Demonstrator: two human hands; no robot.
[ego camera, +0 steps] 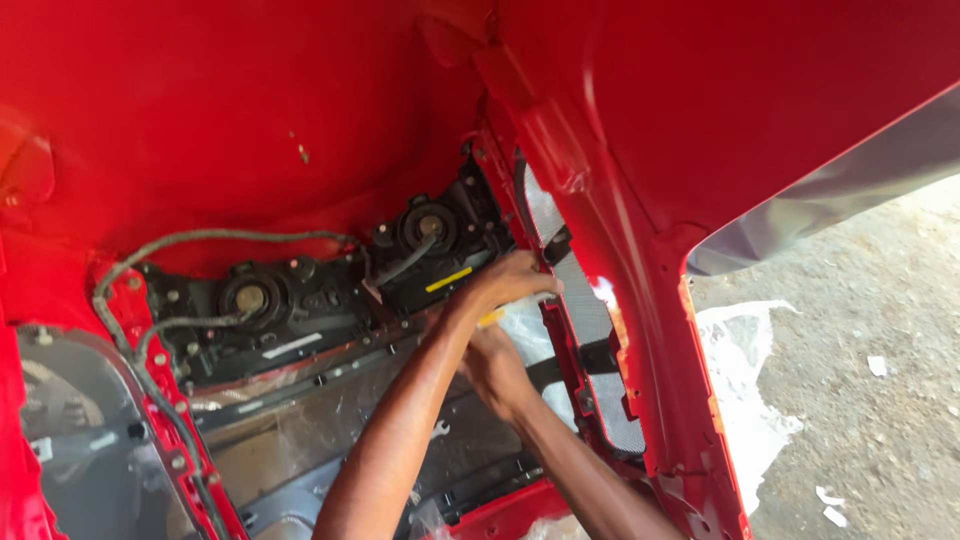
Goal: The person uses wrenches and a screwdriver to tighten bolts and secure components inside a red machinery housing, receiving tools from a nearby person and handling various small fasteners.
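Observation:
I look into a red car body shell. My left hand (512,285) reaches up to the right end of a black lamp housing (330,290), where it meets a red frame post (570,350). Its fingers are bent against the post and hide what they touch. Just below, my right hand (495,368) is closed in a fist. The yellow end of a tool (491,319) sticks out of its top, between the two hands. Clear plastic film (525,330) lies behind both hands.
Grey wrapped cables (170,245) loop from the housing down the left side. A small spanner (438,430) lies on the dark lower panel. A perforated metal strip (590,320) runs down the post. Outside at the right are gravel ground (870,420) and a plastic sheet (745,380).

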